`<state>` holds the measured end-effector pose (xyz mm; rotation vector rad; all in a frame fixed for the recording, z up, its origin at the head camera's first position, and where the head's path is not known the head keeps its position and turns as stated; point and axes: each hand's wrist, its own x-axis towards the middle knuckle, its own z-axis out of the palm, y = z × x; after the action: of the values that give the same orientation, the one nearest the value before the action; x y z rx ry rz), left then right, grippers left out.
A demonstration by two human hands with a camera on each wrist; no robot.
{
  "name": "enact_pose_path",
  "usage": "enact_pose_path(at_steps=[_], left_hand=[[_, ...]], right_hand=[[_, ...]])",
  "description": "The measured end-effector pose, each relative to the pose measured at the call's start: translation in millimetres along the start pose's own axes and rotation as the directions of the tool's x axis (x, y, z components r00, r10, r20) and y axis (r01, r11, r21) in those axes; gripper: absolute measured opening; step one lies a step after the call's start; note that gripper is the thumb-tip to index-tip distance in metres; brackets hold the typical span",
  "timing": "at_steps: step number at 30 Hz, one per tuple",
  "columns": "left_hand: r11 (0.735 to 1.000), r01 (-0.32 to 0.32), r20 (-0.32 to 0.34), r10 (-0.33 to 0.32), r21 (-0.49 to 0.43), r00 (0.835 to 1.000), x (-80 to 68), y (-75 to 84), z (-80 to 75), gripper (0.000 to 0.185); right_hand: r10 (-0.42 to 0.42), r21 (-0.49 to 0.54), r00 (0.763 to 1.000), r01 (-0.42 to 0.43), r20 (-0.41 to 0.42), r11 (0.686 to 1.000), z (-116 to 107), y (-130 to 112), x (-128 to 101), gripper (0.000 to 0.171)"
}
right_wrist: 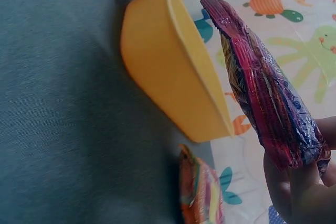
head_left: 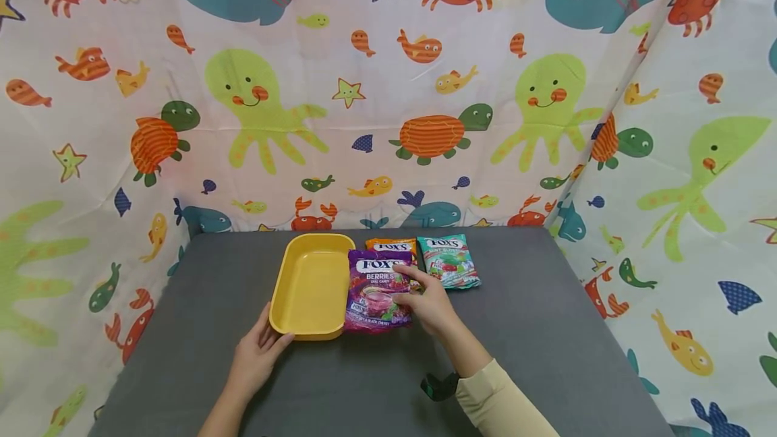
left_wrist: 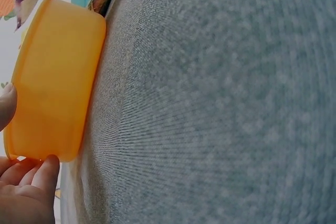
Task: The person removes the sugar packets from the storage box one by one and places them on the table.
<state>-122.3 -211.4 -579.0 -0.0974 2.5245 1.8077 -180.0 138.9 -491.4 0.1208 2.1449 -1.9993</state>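
Observation:
A purple bag of Fox's Berries candy [head_left: 378,299] is pinched at its right edge by my right hand [head_left: 429,301]. In the right wrist view the bag [right_wrist: 262,87] is raised off the table, seen edge-on. Left of it in the head view stands a yellow plastic tray [head_left: 312,337] with nothing in it. My left hand [head_left: 257,349] grips its near left corner, thumb at the front and fingers along the side. Behind the purple bag lies an orange Fox's bag [head_left: 391,245], partly hidden.
A green Fox's mint bag [head_left: 449,260] lies to the right of the orange one. All sit on a grey cloth-covered table [head_left: 516,329], with a sea-animal curtain [head_left: 376,147] behind and at the sides. A dark strap [head_left: 440,387] is at my right wrist.

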Motion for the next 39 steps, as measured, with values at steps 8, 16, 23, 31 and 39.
enact_pose_path(at_steps=[8, 16, 23, 31, 39], left_hand=[[1.0, 0.005, -0.001, -0.005, 0.003, 1.0, -0.3, -2.4, 1.5, 0.096], [1.0, 0.0, -0.004, 0.0, -0.005, 1.0, 0.4, -2.9, 0.2, 0.097], [1.0, 0.02, -0.004, -0.02, -0.005, 1.0, 1.4, -6.7, 0.6, 0.098], [0.998, 0.052, -0.003, -0.052, 0.023, 0.999, 2.2, -5.9, 1.2, 0.099], [0.999, 0.043, -0.009, -0.043, 0.023, 0.999, 2.1, -5.1, 0.6, 0.098]], right_hand=[[0.047, 0.038, 0.999, -0.047, 0.004, 0.998, -12, 27, -21, 0.053], [0.071, 0.008, 0.997, -0.071, -0.012, 0.997, -15, 48, -27, 0.055], [0.073, -0.026, 0.997, -0.073, 0.001, 0.997, -17, 58, -24, 0.054], [0.083, -0.128, 0.996, -0.084, -0.007, 0.988, -16, 73, -20, 0.055], [0.06, -0.261, 0.997, -0.071, -0.047, 0.963, -15, 79, -20, 0.056]])
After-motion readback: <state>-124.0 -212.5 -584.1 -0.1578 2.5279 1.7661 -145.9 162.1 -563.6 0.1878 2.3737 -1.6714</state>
